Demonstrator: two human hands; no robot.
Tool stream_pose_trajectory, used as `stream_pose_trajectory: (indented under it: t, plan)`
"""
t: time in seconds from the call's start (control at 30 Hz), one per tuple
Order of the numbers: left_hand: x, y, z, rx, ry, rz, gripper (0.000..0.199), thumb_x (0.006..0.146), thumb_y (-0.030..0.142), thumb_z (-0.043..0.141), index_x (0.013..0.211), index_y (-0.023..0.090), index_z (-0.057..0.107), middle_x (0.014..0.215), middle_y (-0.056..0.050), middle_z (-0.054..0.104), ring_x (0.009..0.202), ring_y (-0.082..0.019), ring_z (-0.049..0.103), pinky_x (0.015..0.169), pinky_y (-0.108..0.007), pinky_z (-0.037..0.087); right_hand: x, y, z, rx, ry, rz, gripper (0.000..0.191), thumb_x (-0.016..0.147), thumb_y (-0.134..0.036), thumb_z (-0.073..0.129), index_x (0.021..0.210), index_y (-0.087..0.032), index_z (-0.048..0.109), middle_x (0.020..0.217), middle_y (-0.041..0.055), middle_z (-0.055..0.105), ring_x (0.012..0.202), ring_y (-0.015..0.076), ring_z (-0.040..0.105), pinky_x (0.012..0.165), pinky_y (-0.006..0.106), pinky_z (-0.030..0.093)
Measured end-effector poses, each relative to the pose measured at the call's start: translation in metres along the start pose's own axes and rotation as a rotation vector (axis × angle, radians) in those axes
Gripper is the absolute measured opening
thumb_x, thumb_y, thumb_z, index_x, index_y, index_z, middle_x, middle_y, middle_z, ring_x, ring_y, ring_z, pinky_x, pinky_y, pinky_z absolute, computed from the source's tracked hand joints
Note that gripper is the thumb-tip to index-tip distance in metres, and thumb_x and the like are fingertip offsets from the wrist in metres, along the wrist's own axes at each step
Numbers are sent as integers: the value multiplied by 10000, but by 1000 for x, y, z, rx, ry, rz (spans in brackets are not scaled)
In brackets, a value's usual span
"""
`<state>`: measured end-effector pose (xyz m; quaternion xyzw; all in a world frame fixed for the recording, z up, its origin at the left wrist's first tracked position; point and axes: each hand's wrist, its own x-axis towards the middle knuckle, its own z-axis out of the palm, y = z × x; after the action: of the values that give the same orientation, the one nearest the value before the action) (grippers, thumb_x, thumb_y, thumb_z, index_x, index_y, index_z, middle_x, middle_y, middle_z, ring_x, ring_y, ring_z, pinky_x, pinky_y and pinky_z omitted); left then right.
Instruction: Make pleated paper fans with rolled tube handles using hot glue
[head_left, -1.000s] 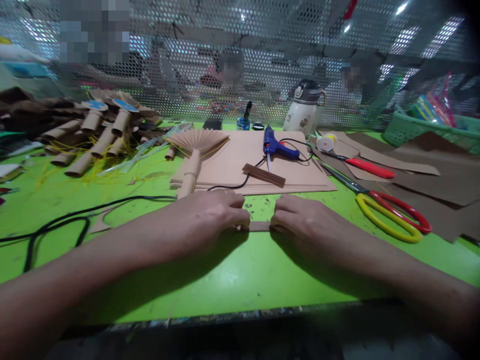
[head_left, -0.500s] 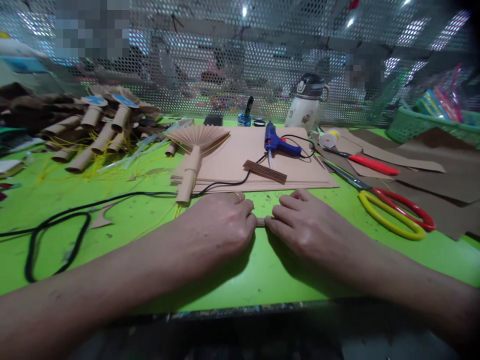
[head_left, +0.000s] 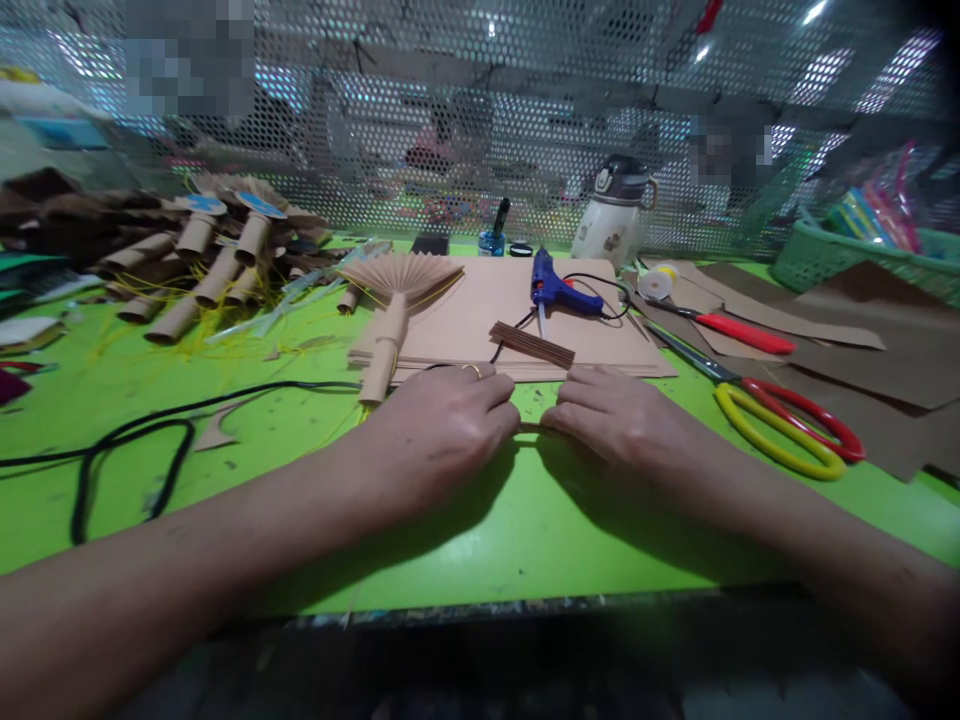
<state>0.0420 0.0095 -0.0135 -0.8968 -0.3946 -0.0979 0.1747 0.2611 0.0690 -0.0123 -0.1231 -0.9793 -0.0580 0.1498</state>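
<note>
My left hand (head_left: 457, 420) and my right hand (head_left: 604, 410) are closed on the two ends of a thin brown paper strip (head_left: 529, 428), just above the green table (head_left: 517, 575). Most of the strip is hidden by the fingers. Beyond them a folded brown paper piece (head_left: 532, 345) lies on a stack of tan paper sheets (head_left: 465, 300). A blue glue gun (head_left: 559, 288) rests on that stack. Left of it, a paper fan (head_left: 401, 280) with a rolled paper handle lies near my left hand.
Scissors with red and yellow handles (head_left: 787, 425) lie at the right beside brown paper (head_left: 847, 365). A black cable (head_left: 225, 394) crosses the left side. Paper tubes (head_left: 217, 277) pile up at back left. A jug (head_left: 609, 225) and green basket (head_left: 817, 265) stand behind.
Both hands have moved slightly up and away from the near table edge, with the strip between them. The strip now shows as a thinner line. The view has shifted slightly.
</note>
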Motion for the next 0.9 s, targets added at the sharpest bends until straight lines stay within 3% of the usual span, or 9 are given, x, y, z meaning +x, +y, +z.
stream_pose_trajectory:
  t: [0.17, 0.37, 0.57, 0.77, 0.9]
  plan:
    - [0, 2, -6, 9, 57, 60, 191, 924, 96, 462, 849, 125, 635, 768, -65, 590, 685, -193, 508, 612, -330, 399, 2, -1, -8, 65, 16, -12, 201, 913, -84, 482, 813, -144, 647, 802, 96, 630, 782, 203, 507, 708, 329, 368]
    - [1, 6, -3, -93, 77, 92, 185, 934, 106, 454, 821, 141, 597, 785, -55, 584, 687, -183, 490, 628, -331, 387, 4, -7, -2, 129, 76, -30, 201, 924, -98, 483, 820, -158, 644, 799, 88, 636, 779, 196, 525, 710, 328, 373]
    - [3, 5, -2, -210, 58, 13, 257, 952, 142, 440, 741, 158, 586, 719, -23, 541, 650, -149, 466, 587, -290, 352, 1, -7, 1, 80, 78, -67, 222, 872, -38, 471, 803, -134, 659, 742, 85, 611, 738, 200, 510, 670, 334, 375]
    - [3, -1, -12, -382, -3, -33, 195, 911, 100, 462, 810, 140, 624, 754, -31, 573, 690, -148, 521, 638, -267, 403, 0, -7, -3, 128, 101, -33, 192, 862, -37, 496, 829, -158, 642, 785, 80, 606, 758, 198, 517, 681, 317, 405]
    - [2, -10, -15, -454, -42, -88, 168, 874, 87, 489, 751, 151, 583, 729, -23, 577, 657, -133, 519, 593, -238, 378, 1, -3, -7, 130, 86, -18, 193, 895, -46, 477, 839, -145, 633, 787, 80, 584, 737, 191, 492, 645, 300, 390]
